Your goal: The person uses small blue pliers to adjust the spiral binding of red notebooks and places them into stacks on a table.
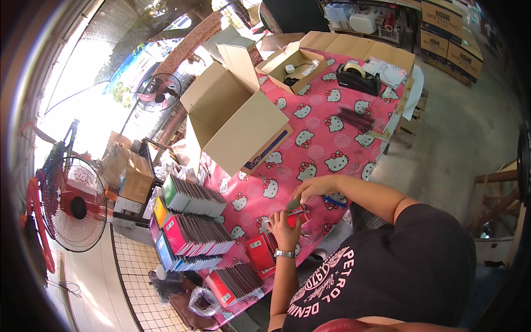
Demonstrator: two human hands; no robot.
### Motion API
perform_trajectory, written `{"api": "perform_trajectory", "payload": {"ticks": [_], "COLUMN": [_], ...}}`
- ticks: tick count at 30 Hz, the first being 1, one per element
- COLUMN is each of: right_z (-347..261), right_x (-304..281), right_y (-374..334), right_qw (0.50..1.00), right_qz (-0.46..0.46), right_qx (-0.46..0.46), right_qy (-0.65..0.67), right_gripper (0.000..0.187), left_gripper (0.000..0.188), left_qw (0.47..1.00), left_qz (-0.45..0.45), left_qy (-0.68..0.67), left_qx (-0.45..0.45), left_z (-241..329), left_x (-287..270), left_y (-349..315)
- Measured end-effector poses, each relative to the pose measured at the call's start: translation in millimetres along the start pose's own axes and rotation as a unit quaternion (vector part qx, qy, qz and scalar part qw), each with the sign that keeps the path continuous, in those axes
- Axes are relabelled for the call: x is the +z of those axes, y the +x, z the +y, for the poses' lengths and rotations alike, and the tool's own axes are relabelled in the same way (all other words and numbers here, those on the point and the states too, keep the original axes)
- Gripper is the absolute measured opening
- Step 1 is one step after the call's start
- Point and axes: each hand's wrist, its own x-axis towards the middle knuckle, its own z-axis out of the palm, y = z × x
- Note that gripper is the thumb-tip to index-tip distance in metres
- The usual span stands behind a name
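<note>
My left hand [285,228], with a metal watch at its wrist, has its fingers curled round a small red notebook [299,219] near the table's close edge. From the right, my right hand [315,187] reaches in, its fingers closed on a small dark grey flat piece [293,204] that stands over the notebook. Whether this piece belongs to the notebook I cannot tell. Just left of my left wrist lies a stack of red notebooks [260,252]. A blue object [334,202], partly covered by my right forearm, rests beside the notebook.
Rows of green, pink and blue notebooks [193,235] fill the table's left end, with red ones [235,283] nearer. A large open carton [243,130] stands mid-table. Behind it are a shallow box [293,67] and a tape dispenser [358,79]. A fan [74,205] stands left.
</note>
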Motion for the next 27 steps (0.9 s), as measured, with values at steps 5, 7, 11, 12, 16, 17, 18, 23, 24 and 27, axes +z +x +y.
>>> {"api": "perform_trajectory", "payload": {"ticks": [5,7,11,12,16,17,18,23,24,27], "right_z": [5,3,-5,-3,-2,2,-1,-8,-7,-8], "right_x": [-7,-7,-8,-9,-15,-16,-13,-5,-8,-7], "right_y": [10,6,8,7,13,15,18,26,32,35], "right_qw": [0.993,0.999,0.999,0.999,0.997,0.998,0.997,0.997,0.995,0.999], "right_qz": [0.01,-0.007,-0.006,0.008,-0.036,-0.018,-0.001,-0.005,0.007,-0.024], "right_qx": [0.001,0.002,0.018,0.01,0.063,0.061,0.057,0.05,0.041,0.042], "right_qy": [-0.119,0.049,-0.046,-0.047,-0.003,-0.022,-0.043,-0.064,-0.096,-0.013], "right_gripper": [0.043,0.046,0.044,0.044,0.044,0.044,0.044,0.043,0.044,0.043], "left_gripper": [0.044,0.046,0.044,0.043,0.039,0.038,0.037,0.033,0.032,0.032], "left_qw": [1.0,1.0,1.0,1.0,0.999,0.999,0.999,0.997,0.997,0.997], "left_qz": [0.009,-0.008,0.001,-0.003,0.008,0.009,0.013,0.031,0.04,0.045], "left_qy": [-0.011,-0.017,-0.023,-0.024,-0.045,-0.045,-0.045,-0.071,-0.068,-0.069], "left_qx": [-0.004,-0.016,-0.016,-0.017,-0.004,-0.003,-0.002,-0.01,0.0,-0.015], "left_z": [-5,-1,-3,-2,-4,-5,-7,-25,-26,-36], "left_x": [2,-1,-4,-5,-10,-10,-12,-16,-18,-22], "left_y": [1,0,4,2,6,4,3,3,6,8]}}
